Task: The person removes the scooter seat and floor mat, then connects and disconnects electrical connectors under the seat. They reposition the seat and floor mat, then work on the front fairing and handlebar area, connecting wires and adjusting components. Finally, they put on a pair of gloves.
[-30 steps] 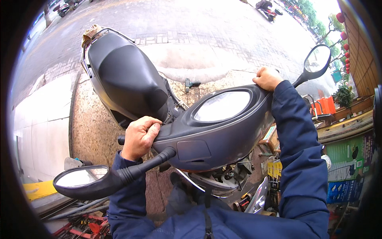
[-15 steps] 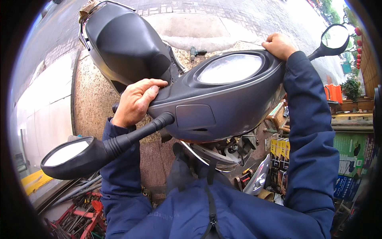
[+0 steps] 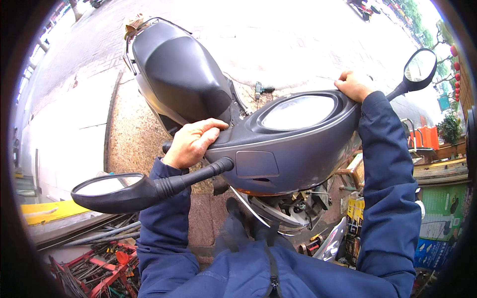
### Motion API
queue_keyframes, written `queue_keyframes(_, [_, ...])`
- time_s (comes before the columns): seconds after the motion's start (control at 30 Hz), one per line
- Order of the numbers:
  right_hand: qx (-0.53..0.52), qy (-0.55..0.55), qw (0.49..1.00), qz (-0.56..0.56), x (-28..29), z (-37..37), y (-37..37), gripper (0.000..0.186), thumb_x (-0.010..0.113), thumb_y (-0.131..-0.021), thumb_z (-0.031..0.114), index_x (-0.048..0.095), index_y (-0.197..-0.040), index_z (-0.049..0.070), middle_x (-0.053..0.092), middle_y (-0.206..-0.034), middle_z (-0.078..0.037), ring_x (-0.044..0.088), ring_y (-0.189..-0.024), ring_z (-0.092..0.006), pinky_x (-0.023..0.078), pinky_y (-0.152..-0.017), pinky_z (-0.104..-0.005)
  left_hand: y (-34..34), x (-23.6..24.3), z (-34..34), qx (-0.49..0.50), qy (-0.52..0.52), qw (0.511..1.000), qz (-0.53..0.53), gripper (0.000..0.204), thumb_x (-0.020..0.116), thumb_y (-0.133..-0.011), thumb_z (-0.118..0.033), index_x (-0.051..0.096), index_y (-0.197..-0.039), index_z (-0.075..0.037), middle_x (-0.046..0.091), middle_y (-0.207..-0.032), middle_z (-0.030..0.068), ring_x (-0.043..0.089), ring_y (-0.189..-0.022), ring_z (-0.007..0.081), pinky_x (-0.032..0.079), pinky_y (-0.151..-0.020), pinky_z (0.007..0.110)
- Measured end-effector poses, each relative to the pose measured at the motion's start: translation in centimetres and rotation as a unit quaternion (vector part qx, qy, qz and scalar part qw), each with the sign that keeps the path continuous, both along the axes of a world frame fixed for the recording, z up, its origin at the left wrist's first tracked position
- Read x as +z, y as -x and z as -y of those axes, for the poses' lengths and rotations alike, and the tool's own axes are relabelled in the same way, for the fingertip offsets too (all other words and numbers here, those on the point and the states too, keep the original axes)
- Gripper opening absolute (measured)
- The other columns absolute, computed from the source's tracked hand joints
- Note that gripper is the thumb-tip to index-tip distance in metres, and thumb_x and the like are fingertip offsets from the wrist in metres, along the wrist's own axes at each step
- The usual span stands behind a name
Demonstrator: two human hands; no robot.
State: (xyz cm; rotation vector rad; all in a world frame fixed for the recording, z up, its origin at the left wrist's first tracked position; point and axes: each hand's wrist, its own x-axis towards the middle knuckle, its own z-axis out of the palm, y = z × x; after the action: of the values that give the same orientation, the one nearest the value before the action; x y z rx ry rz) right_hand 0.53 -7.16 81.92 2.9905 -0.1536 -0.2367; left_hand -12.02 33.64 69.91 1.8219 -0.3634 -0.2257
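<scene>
A dark grey scooter handlebar cover (image 3: 298,166) with an oval instrument window (image 3: 298,113) lies across the middle, between my arms. My left hand (image 3: 192,142) grips its left end, fingers over the top edge and thumb on the near side. At the far right end my right hand (image 3: 355,85) has its fingers curled over the rim, fingertips partly hidden. A black-framed mirror (image 3: 112,191) on a ribbed stem extends left over my left forearm. The other mirror (image 3: 420,67) stands beyond my right hand. Below the cover, the scooter's inner front parts (image 3: 298,206) are exposed.
The black scooter seat (image 3: 181,72) stretches away at the upper left. A cordless drill (image 3: 263,90) lies on the ground behind the cover. Metal bars and a red rack (image 3: 102,270) are at lower left. Boxes (image 3: 354,218) and a loose glossy panel (image 3: 332,241) lie at lower right.
The head view has tilted up, so the scooter, mirrors and drill appear lower and slightly further right. Both hands keep their places on the cover.
</scene>
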Motion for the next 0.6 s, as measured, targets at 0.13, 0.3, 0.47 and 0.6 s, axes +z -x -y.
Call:
queue_keyframes(0.13, [0.005,0.011,1.0,-0.006,0.9,-0.7,0.3,0.036,0.06,-0.083,0.034,0.072,-0.102,0.006,0.07,-0.103,-0.019,0.067,-0.1,-0.033,0.05,-0.092,-0.0392,0.1,0.6,-0.2,0.002,-0.05,0.998,-0.034,0.026,0.055,-0.091,-0.022,0.067,-0.11,-0.008,0.064,-0.075,0.0114,0.064,-0.071,0.0183,0.05,-0.068,0.031])
queue_keyframes(0.3, [-0.005,-0.026,0.999,0.02,1.7,-1.3,1.0,0.032,0.061,-0.079,0.033,0.074,-0.094,0.008,0.07,-0.1,-0.019,0.066,-0.098,-0.0335,0.051,-0.09,-0.0407,0.5,1.4,0.2,0.024,-0.078,0.996,0.029,0.03,0.054,-0.091,-0.028,0.068,-0.113,-0.013,0.07,-0.09,0.0124,0.068,-0.085,0.0265,0.052,-0.077,0.036])
queue_keyframes(0.47, [0.025,-0.027,0.999,0.035,1.9,-1.3,1.2,0.028,0.062,-0.076,0.03,0.075,-0.088,0.008,0.07,-0.095,-0.018,0.067,-0.094,-0.0342,0.052,-0.086,-0.0414,0.6,2.1,0.3,0.031,-0.125,0.992,0.008,0.032,0.051,-0.091,-0.032,0.068,-0.112,-0.015,0.071,-0.09,0.0107,0.068,-0.084,0.029,0.052,-0.074,0.036])
queue_keyframes(0.6, [0.015,-0.028,0.999,0.037,2.0,-1.4,1.2,0.028,0.063,-0.075,0.03,0.075,-0.088,0.008,0.071,-0.096,-0.018,0.066,-0.095,-0.0343,0.052,-0.086,-0.0421,0.5,2.4,0.3,0.015,-0.151,0.988,-0.018,0.035,0.049,-0.091,-0.035,0.068,-0.113,-0.017,0.07,-0.095,0.0091,0.066,-0.091,0.0282,0.05,-0.079,0.036])
